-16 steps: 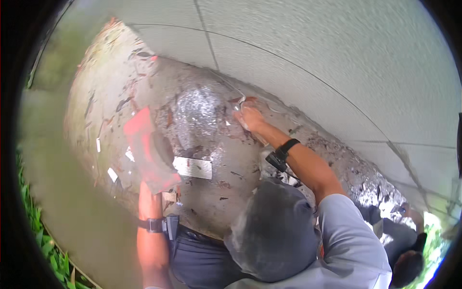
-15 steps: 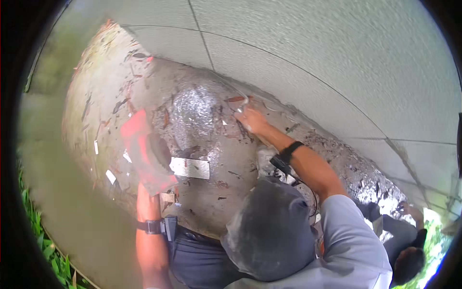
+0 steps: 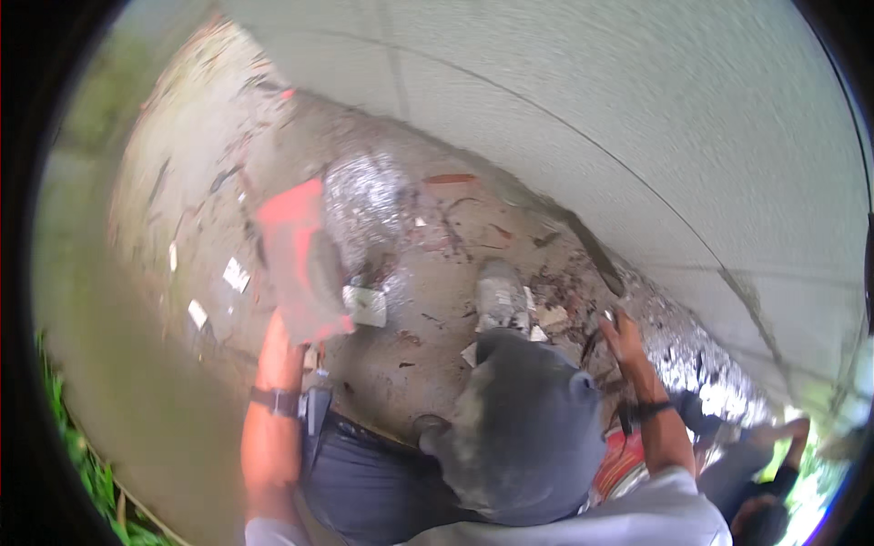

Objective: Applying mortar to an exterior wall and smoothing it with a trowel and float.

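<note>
My left hand [image 3: 289,329] is under a red hawk-like board [image 3: 293,214], gripping it from below; its fingers are hidden. Grey mortar [image 3: 324,268] lies on the board, which is blurred by motion. At the right, near the foot of the wall, my right hand [image 3: 626,338] is closed on what looks like a trowel [image 3: 594,253]. Its long dark blade points up and left along the base of the pale rough wall [image 3: 564,100]; blur hides its exact shape. My bent knee [image 3: 514,437] and dusty boot [image 3: 501,293] are between my arms.
White scraps [image 3: 366,306], leaves and debris litter the dirty ground [image 3: 382,364]. A red round container [image 3: 623,464] stands beside my right thigh. Another person [image 3: 760,473] crouches at the lower right near the wall. Green plants [image 3: 91,455] edge the left side.
My right hand has pulled back from the wall's foot, moving right and toward me with the tool. The red board in my left hand has shifted slightly right and up.
</note>
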The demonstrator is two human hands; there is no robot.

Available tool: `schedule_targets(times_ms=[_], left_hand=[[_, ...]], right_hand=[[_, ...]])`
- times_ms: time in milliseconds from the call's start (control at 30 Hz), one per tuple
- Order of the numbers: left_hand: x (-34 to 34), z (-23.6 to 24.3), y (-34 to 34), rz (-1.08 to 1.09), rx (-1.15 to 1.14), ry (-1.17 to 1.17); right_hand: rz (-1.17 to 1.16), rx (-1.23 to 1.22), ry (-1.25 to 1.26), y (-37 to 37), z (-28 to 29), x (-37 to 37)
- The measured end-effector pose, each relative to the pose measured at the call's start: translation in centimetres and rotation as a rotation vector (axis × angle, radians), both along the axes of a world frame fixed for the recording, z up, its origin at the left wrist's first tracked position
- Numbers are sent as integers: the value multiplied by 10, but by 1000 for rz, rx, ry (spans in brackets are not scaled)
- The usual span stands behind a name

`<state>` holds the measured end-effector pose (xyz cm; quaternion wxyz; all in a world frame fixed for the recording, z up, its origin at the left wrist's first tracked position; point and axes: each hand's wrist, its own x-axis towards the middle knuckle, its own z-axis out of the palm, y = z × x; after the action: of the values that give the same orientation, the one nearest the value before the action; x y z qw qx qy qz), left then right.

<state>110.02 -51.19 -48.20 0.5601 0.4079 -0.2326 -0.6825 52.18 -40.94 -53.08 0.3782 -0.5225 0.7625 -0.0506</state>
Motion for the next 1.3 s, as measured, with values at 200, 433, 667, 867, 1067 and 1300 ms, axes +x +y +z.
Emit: schedule_targets(times_ms=[200, 433, 667, 867, 1067, 1300], left_hand=[[-45, 20, -25, 125, -156, -277], [-16, 65, -34, 89, -298, -532], [7, 96, -22, -34, -412, -718], [36, 133, 1, -200, -483, -856], [31, 159, -21, -476, -497, -1088], [77, 172, 3, -795, -205, -1612]], right_hand=[[289, -227, -143, -49, 123, 78], [1154, -523, -250, -144, 173, 198], [1349, -300, -95, -166, 160, 223], [1455, -417, -78, -180, 165, 226], [1459, -687, -44, -196, 159, 221], [1302, -794, -111, -208, 123, 209]])
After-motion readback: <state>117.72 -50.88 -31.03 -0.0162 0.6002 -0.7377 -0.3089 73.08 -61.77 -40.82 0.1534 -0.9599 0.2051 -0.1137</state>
